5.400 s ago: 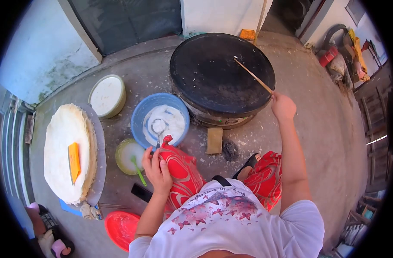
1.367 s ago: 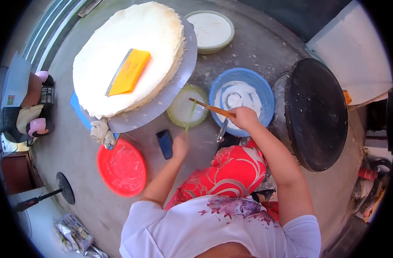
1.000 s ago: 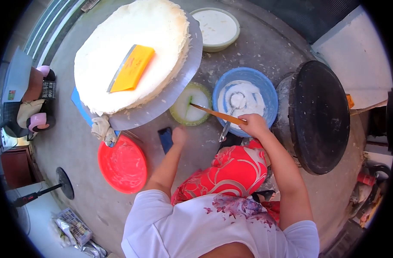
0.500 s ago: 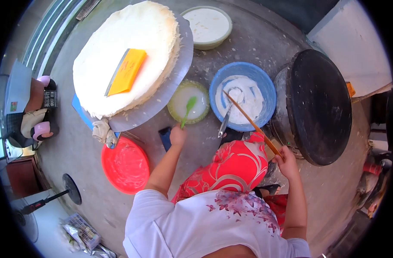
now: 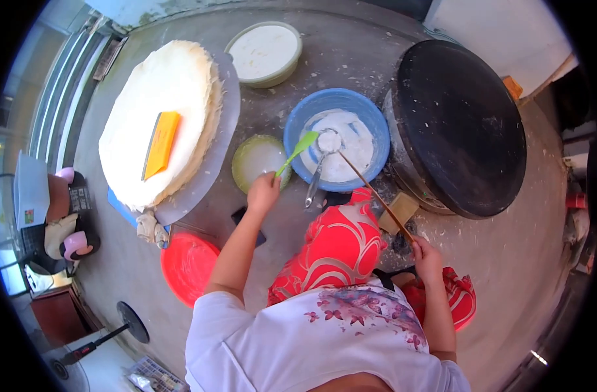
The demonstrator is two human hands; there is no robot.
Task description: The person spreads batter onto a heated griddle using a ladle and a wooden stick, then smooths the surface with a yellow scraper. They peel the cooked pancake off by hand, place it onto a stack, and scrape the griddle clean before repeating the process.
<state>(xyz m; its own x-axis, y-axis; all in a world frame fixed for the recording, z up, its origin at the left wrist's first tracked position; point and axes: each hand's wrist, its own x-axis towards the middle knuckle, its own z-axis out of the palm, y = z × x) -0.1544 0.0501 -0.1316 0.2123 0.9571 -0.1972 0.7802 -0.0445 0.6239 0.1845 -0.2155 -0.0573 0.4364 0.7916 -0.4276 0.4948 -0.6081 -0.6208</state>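
Our left hand (image 5: 264, 193) gripped the green spatula (image 5: 293, 155) over the blue bowl (image 5: 334, 93); right hand (image 5: 427, 252) held the wooden stick (image 5: 377, 196) clear.

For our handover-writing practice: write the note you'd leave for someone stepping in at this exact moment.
Left hand: fingers shut on green spatula, blade over the blue bowl's rim.
Right hand: holds wooden stick, tip in the bowl's white batter.
Ladle rests in that bowl.
Done: pancake stack on the tray, yellow scraper on top.
Left: griddle is bare, no batter on it.
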